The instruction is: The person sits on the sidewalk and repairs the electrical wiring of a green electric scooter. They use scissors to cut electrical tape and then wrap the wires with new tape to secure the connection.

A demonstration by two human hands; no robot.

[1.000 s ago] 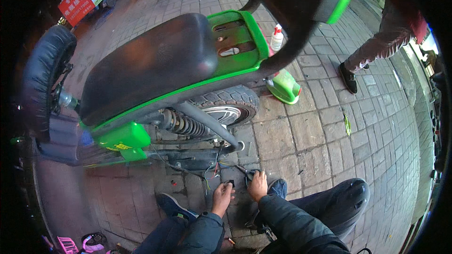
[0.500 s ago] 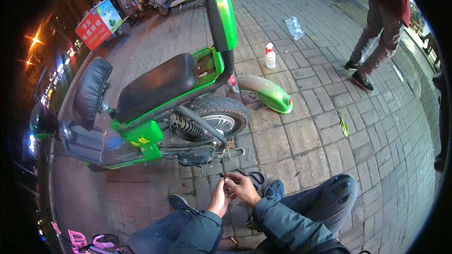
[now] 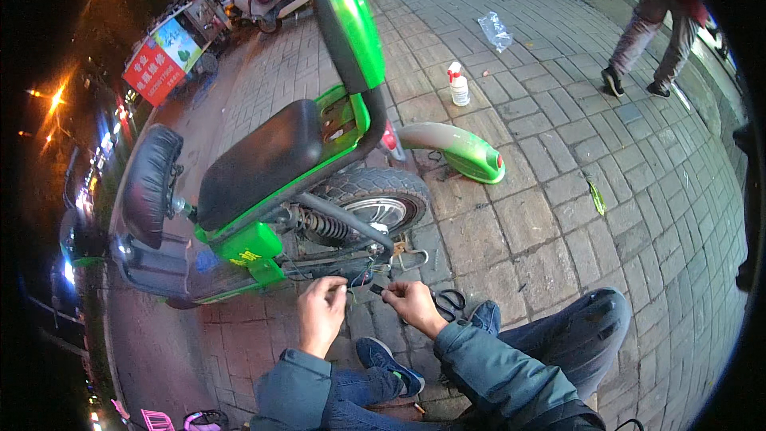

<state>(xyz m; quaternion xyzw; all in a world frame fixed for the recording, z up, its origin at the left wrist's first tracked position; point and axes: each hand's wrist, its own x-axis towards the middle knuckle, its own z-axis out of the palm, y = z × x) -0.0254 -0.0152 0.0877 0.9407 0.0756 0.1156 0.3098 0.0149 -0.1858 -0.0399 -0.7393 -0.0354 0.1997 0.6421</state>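
Head view: right hand [image 3: 413, 304] pinches small black piece [image 3: 377, 290] near loose wires [image 3: 364, 278] beside green scooter [image 3: 263, 152]; left hand [image 3: 319, 315] half-curled nearby (whether gripping anything, cannot tell). Step looks like wiring work; next move likely calls for steady alignment.

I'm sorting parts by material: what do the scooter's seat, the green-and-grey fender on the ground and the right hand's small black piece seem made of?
Seat: probably black vinyl or similar, smooth with a soft sheen.
Fender: likely moulded plastic, its curved green end glossy.
Small black piece: perhaps plastic, plainly dark; too small to judge finish.
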